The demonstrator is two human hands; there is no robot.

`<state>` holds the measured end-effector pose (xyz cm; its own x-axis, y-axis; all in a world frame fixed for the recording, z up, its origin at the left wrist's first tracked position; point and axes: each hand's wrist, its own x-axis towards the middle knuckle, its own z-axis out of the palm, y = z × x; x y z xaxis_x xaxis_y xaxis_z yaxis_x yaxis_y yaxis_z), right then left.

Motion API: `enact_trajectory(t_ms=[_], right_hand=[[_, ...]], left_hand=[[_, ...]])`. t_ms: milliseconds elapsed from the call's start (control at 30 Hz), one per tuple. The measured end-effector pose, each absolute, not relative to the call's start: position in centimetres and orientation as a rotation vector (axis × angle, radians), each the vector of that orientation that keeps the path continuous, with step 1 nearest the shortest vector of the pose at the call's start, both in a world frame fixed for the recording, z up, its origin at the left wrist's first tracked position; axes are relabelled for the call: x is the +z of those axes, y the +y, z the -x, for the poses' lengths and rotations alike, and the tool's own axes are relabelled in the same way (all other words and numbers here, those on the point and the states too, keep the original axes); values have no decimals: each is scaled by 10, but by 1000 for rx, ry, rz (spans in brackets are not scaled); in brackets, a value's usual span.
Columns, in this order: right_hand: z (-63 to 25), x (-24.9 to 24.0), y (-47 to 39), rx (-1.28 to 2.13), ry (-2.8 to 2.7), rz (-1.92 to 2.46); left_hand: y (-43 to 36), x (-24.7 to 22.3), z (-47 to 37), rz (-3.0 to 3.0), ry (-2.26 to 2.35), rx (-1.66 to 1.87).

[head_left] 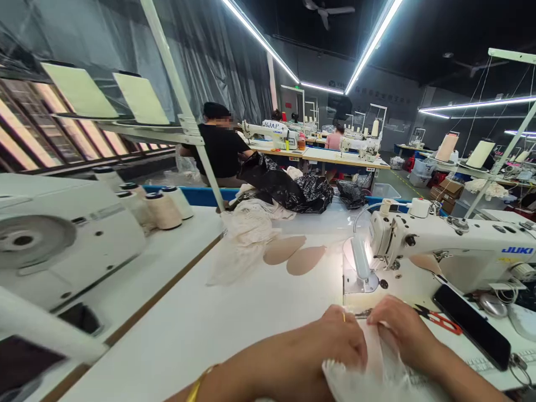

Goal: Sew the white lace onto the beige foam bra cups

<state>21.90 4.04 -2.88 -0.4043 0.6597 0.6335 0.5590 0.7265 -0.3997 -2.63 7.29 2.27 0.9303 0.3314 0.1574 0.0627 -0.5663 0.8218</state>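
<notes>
My left hand (343, 335) is at the table's front, its fingers curled closed on a piece of sheer white fabric (372, 354). My right hand (397, 324) pinches the same fabric a little to the right. Part of the fabric hangs blurred below my hands. A small dark metal piece (363, 314) shows between my fingertips; its kind is unclear. Just beyond stands a white sewing machine (444, 240), its lamp lit over the needle plate. To the left lie two beige oval pieces (288, 254) beside a heap of white lace (251, 229).
Orange-handled scissors (446, 322) and a black phone (471, 324) lie right of my right hand. Black plastic bags (293, 187) are piled at the table's far edge. Thread cones (163, 209) and another machine (62, 234) stand left. A co-worker (220, 145) sits beyond.
</notes>
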Motion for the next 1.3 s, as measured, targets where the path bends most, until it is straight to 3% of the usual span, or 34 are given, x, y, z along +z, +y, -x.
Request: enact_trajectory(t_ms=[67, 167, 567, 1300], right_hand=[[-228, -34, 66, -181, -2306, 844], [-238, -51, 92, -308, -2416, 884], [-246, -49, 77, 39, -2358, 981], [-253, -60, 85, -51, -2333, 1091]], left_hand=[[93, 18, 20, -2495, 251, 282], [118, 16, 9, -2629, 279, 158], [110, 15, 3, -2798, 469, 152], [114, 7, 0, -2831, 471, 268]])
